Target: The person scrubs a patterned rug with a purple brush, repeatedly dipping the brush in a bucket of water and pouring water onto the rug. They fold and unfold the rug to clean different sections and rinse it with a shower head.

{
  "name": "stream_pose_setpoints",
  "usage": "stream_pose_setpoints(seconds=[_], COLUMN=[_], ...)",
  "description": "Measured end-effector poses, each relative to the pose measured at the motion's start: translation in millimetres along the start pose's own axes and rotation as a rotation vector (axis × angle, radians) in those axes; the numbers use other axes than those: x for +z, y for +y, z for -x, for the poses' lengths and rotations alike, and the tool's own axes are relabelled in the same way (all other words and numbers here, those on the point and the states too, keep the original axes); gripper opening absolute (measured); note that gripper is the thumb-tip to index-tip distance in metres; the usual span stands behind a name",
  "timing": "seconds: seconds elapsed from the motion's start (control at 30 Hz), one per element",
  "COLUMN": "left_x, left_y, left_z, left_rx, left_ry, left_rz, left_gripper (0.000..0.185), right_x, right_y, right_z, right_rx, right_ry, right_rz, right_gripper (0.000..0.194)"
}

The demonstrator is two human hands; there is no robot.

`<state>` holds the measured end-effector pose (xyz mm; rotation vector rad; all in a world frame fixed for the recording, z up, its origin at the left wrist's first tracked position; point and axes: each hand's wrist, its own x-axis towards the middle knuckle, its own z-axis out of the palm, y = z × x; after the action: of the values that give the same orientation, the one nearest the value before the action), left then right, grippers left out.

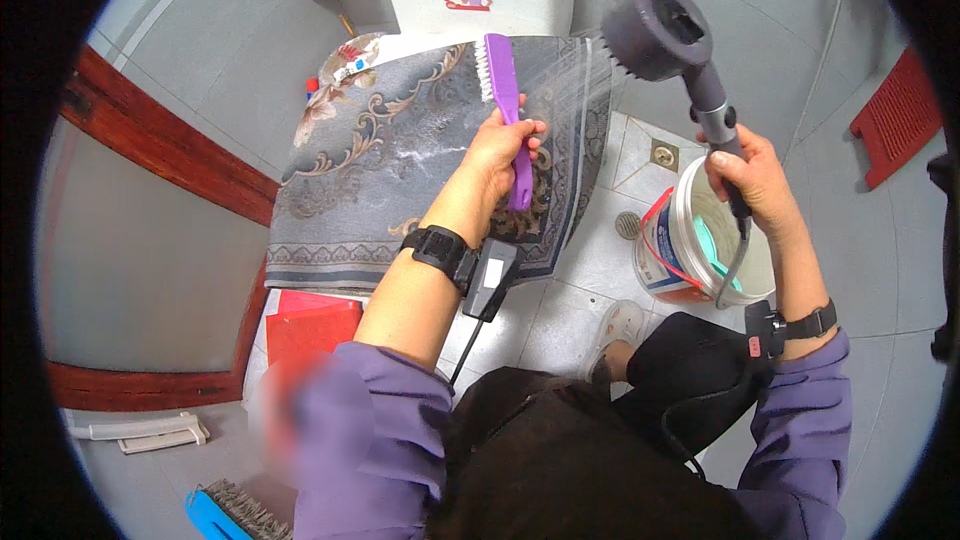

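Observation:
My left hand (501, 146) is closed around the handle of a purple scrubbing brush (501, 67) with white bristles, held above a patterned grey-blue rug (345, 195). White foam lies on the rug left of that hand. In my right hand (754, 172) is the handle of a grey handheld shower head (660, 30), its nozzles facing left. Water sprays from it toward the rug and the brush. The rug is draped over something low in front of a white toilet tank (480, 7); what bears it is mostly hidden.
A white plastic bucket (761, 270) with a turquoise scoop or similar tool (705, 240) stands below my right hand. Floor drains (664, 156) lie beyond it. A wood-framed door (150, 240) is at left, a red plastic object (315, 326) near my left arm, and a blue broom (217, 514) at lower left.

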<state>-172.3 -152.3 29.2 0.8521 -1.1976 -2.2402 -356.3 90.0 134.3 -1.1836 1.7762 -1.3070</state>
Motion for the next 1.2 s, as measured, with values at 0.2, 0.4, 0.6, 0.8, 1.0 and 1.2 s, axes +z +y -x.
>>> stream_pose_setpoints(seconds=[0.2,0.4,0.6,0.8,1.0,1.2], left_x=[9,-61,-138,-166,-133,-41], left_y=[-13,25,86,92,36,12], left_z=[-4,21,52,109,131,66], left_rx=[0.007,0.033,0.216,0.180,0.012,0.026], left_ry=[-0.025,0.052,0.160,0.272,0.116,-0.207], left_rz=[0.184,0.294,0.196,0.017,0.197,0.244], left_gripper=[0.058,0.051,0.037,0.035,0.034,0.033], right_x=[19,60,128,184,141,65], right_y=[-4,-18,-39,-38,-23,-9], right_z=[8,-35,-79,-80,-53,-26], right_rx=[0.057,-0.064,-0.071,-0.013,0.061,0.160], right_ry=[-0.086,-0.254,-0.406,-0.608,-0.601,-0.422], right_rz=[0.012,-0.097,-0.146,-0.228,-0.045,0.088], right_gripper=[0.031,0.025,0.025,0.021,0.022,0.020])
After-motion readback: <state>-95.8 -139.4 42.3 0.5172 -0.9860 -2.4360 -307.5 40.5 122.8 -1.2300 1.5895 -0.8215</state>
